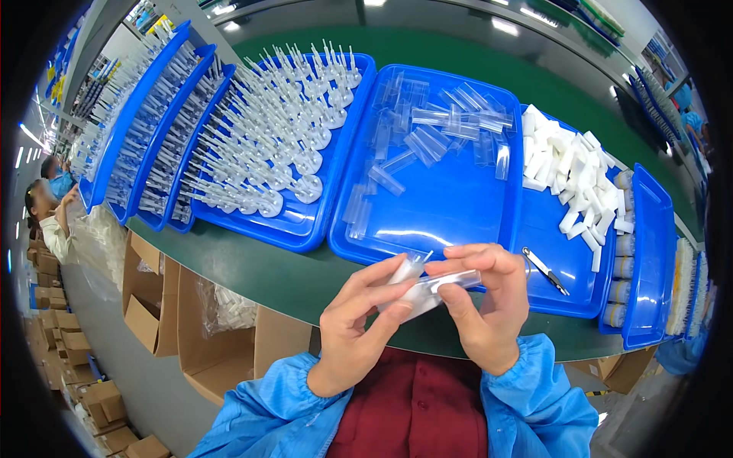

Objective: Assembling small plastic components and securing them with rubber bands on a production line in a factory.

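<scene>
Near the table's front edge my two hands work close together. My left hand (355, 324) is closed, thumb and fingers pinching a white piece (420, 299); a thin pale tip sticks up beside its fingertips. My right hand (489, 309) is closed on a clear plastic sleeve (461, 279), which meets the white piece at an angle. Whether the sleeve is around the white piece or just against it, I cannot tell. Just beyond my hands, a blue tray (443, 206) holds several loose clear sleeves (431, 143).
To the left, a blue tray (305, 237) carries many white pieces with upright stems (267, 130), beside more tilted, filled trays (164, 126). At right, white blocks (573, 172) and a black-and-white pen (546, 271) lie in another tray. Cardboard boxes (206, 355) stand below; a person (53, 221) is far left.
</scene>
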Action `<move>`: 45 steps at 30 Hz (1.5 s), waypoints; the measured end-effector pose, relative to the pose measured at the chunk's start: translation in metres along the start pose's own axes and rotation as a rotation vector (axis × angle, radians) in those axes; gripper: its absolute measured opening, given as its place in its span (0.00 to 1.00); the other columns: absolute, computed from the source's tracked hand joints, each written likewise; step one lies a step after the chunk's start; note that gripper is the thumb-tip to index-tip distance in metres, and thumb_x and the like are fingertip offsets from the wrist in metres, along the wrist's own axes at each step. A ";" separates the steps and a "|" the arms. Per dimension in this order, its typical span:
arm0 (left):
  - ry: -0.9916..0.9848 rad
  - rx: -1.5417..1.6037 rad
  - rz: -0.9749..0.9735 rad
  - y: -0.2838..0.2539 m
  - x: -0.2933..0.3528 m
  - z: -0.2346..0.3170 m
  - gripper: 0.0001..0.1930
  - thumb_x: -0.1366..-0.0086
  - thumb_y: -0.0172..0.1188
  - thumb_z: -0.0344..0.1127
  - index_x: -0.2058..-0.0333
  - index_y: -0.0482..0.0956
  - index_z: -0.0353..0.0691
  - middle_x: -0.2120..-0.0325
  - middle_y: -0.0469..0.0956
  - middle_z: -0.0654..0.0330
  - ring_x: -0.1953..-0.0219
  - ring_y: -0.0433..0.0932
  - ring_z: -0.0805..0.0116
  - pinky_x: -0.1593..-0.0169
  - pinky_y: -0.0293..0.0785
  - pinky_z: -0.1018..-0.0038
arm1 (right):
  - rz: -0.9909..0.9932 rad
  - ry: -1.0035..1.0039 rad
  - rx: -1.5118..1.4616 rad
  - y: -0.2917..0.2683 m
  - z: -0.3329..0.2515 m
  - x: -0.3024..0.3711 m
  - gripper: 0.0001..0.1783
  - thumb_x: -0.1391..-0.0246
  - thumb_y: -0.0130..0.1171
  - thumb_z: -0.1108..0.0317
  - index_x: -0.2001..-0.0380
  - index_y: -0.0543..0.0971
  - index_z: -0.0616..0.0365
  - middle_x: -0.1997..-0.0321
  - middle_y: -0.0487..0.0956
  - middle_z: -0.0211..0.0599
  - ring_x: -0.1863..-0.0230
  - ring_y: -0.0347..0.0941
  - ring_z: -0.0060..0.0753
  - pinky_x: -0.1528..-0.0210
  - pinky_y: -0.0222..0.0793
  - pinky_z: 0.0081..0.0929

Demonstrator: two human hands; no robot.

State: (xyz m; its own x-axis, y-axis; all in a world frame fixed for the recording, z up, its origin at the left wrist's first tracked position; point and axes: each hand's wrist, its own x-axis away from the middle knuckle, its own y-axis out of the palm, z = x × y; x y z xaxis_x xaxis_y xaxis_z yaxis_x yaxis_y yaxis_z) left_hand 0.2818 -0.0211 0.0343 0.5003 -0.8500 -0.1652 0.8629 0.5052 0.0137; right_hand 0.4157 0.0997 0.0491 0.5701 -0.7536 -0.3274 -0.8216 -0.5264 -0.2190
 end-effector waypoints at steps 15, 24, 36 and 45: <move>0.042 -0.299 0.020 0.017 0.000 0.004 0.16 0.33 0.59 0.22 0.46 0.79 0.28 0.39 0.70 0.42 0.38 0.72 0.55 0.39 0.72 0.67 | -0.023 0.272 -0.191 0.000 0.001 0.006 0.19 0.44 0.67 0.73 0.50 0.75 0.58 0.55 0.82 0.34 0.52 0.75 0.32 0.45 0.64 0.30; 0.022 -0.182 -0.177 0.012 0.002 0.009 0.29 0.27 0.51 0.37 0.31 0.59 0.32 0.28 0.43 0.35 0.27 0.48 0.41 0.29 0.49 0.56 | -0.165 -0.183 0.597 -0.011 -0.017 -0.012 0.52 0.64 0.76 0.57 0.34 0.66 0.57 0.40 0.70 0.41 0.41 0.67 0.42 0.36 0.57 0.48; -0.543 0.441 -0.164 0.010 -0.007 0.016 0.31 0.23 0.48 0.40 0.29 0.50 0.32 0.32 0.58 0.49 0.32 0.63 0.58 0.34 0.65 0.61 | -0.199 -0.434 0.630 -0.033 -0.005 -0.005 0.40 0.62 0.75 0.54 0.45 0.76 0.58 0.49 0.77 0.37 0.48 0.74 0.37 0.37 0.63 0.48; -0.701 0.534 -0.332 0.015 -0.004 0.012 0.26 0.25 0.53 0.39 0.35 0.63 0.31 0.44 0.73 0.53 0.41 0.73 0.65 0.42 0.74 0.69 | -0.299 -0.368 0.516 -0.040 -0.001 0.011 0.41 0.62 0.73 0.57 0.42 0.74 0.58 0.45 0.77 0.37 0.48 0.75 0.41 0.42 0.67 0.39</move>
State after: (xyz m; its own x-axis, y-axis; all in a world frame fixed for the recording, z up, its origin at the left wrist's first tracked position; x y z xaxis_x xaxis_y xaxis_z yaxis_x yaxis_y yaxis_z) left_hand 0.2936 -0.0115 0.0466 0.0022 -0.9221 0.3868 0.8007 0.2334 0.5517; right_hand 0.4553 0.1119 0.0549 0.8075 -0.3756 -0.4549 -0.5804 -0.3674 -0.7267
